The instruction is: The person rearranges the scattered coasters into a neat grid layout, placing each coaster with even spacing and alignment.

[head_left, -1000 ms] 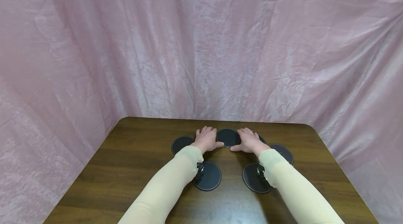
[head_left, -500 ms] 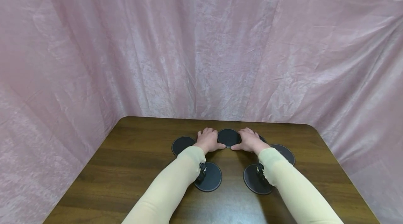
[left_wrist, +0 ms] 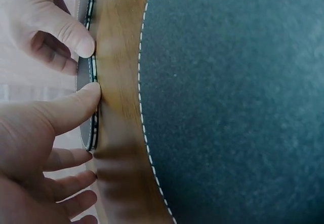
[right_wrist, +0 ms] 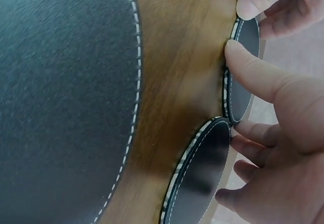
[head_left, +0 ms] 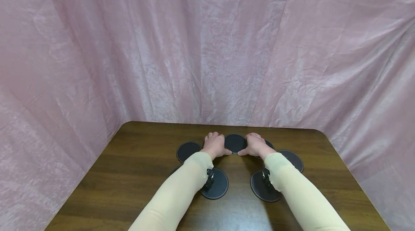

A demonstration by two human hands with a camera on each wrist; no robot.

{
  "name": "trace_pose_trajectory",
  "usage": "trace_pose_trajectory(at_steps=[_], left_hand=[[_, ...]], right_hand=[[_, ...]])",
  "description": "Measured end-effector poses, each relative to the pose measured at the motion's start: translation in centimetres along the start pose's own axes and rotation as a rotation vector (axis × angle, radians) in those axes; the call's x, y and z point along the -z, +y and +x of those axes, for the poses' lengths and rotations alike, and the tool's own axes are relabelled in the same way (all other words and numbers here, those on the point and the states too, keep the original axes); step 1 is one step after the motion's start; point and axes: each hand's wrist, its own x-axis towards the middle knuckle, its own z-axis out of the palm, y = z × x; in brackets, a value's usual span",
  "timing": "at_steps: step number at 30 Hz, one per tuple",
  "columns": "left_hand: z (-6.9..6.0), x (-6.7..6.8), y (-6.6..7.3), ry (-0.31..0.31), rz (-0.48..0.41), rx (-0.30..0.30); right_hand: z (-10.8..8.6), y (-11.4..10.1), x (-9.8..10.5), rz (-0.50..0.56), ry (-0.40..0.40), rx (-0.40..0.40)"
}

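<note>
Between both hands, near the table's far edge, a round black disc [head_left: 235, 142] lies flat. My left hand [head_left: 215, 145] touches its left side, thumb on the near rim; the left wrist view shows this hand's fingers [left_wrist: 71, 158] spread and only slightly bent. From the right, my right hand [head_left: 257, 145] touches the disc, with its thumb also on the near rim. In the right wrist view, that thumb [right_wrist: 255, 74] meets the disc's edge [right_wrist: 226, 89], and the fingers reach where a neighbouring disc [right_wrist: 200, 176] adjoins it.
More black discs lie about: one left [head_left: 188, 151], one right [head_left: 293, 160], two nearer ones [head_left: 218, 185] [head_left: 263, 188] partly behind the wrist cameras, and one mostly under the left sleeve. The wooden table [head_left: 129, 173] ends at a pink curtain [head_left: 207, 61].
My left hand has shifted slightly right, and its sleeve uncovers part of a disc at the left. My right hand stays nearly where it was, beside the far disc.
</note>
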Motion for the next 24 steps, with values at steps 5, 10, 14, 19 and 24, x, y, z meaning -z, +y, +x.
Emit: trace_pose_trajectory(at_steps=[5, 10, 14, 19, 24], left_hand=[[0.33, -0.44, 0.01, 0.004, -0.016, 0.028], [0.49, -0.38, 0.06, 0.020, -0.033, 0.057], [0.42, -0.31, 0.03, 0.038, -0.049, 0.060], [0.46, -0.48, -0.19, 0.054, -0.071, 0.058], [0.00, -0.39, -0.57, 0.052, -0.095, 0.058]], right_hand=[[0.15, -0.18, 0.01, 0.015, -0.016, -0.014], [0.25, -0.20, -0.04, 0.048, -0.009, -0.036], [0.23, -0.23, -0.24, 0.076, 0.019, -0.047], [0.09, -0.38, -0.52, 0.100, 0.054, -0.033], [-0.27, -0.46, -0.83, 0.121, 0.050, -0.025]])
